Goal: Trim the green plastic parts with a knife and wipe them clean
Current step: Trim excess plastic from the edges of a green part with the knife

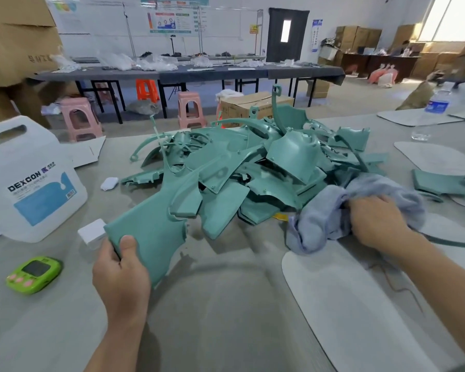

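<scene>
From the head camera, the left hand (120,269) grips the near end of a long green part (151,224), thumb on its top face, and holds it tilted above the counter (220,318). The far end of the part reaches the pile of green parts (253,162) in the middle of the counter. The right hand (373,221) clutches a blue-grey cloth (330,210) lying against the pile's right edge. A white jug (30,178) and a green timer (34,275) sit at the left.
</scene>
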A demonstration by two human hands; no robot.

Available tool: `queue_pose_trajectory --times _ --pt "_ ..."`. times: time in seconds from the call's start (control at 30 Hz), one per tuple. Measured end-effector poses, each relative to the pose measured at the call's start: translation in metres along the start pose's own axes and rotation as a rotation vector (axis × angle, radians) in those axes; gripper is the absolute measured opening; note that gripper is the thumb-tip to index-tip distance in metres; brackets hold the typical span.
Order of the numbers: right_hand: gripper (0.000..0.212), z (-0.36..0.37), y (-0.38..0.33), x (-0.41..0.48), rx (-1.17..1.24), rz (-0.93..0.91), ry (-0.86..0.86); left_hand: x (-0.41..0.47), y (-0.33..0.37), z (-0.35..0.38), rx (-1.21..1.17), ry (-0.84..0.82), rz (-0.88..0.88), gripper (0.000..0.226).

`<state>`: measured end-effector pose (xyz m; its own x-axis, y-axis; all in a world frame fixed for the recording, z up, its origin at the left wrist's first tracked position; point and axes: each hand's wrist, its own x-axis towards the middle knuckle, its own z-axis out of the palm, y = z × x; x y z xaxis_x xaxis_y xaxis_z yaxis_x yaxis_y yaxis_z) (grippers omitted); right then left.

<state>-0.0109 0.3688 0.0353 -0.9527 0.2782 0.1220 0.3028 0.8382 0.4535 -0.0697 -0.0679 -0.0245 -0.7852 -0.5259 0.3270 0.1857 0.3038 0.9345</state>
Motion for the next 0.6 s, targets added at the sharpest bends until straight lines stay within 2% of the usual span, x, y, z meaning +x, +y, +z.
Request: queue_pose_trajectory --times 0.1,0.23,0.3,0.4,0.5,0.6 --pt "0.029 -0.023 0.012 -0.002 0.150 -0.029 -0.119 -0.002 0.000 0.001 0.009 -0.008 0.008 0.024" --pt "0.034 -0.074 -0.015 -0.013 0.629 -0.043 0.113 -0.002 0.001 0.002 -0.001 -0.013 0.036 0.022" --pt "0.030 -0.090 -0.047 -0.009 0.779 -0.088 0.104 -0.003 0.003 0.001 -0.005 -0.017 0.057 0.021" --pt "0.024 -0.084 -0.096 0.005 0.714 -0.178 -0.009 -0.004 0.006 0.000 -0.038 -0.031 0.077 0.015" --pt "0.032 -0.051 -0.114 0.016 0.573 -0.094 -0.095 -0.003 0.005 -0.002 -0.077 -0.035 0.085 0.012" --pt "0.010 -0.027 -0.118 0.018 0.523 -0.038 -0.040 -0.002 0.004 -0.005 -0.093 -0.044 0.113 0.011"
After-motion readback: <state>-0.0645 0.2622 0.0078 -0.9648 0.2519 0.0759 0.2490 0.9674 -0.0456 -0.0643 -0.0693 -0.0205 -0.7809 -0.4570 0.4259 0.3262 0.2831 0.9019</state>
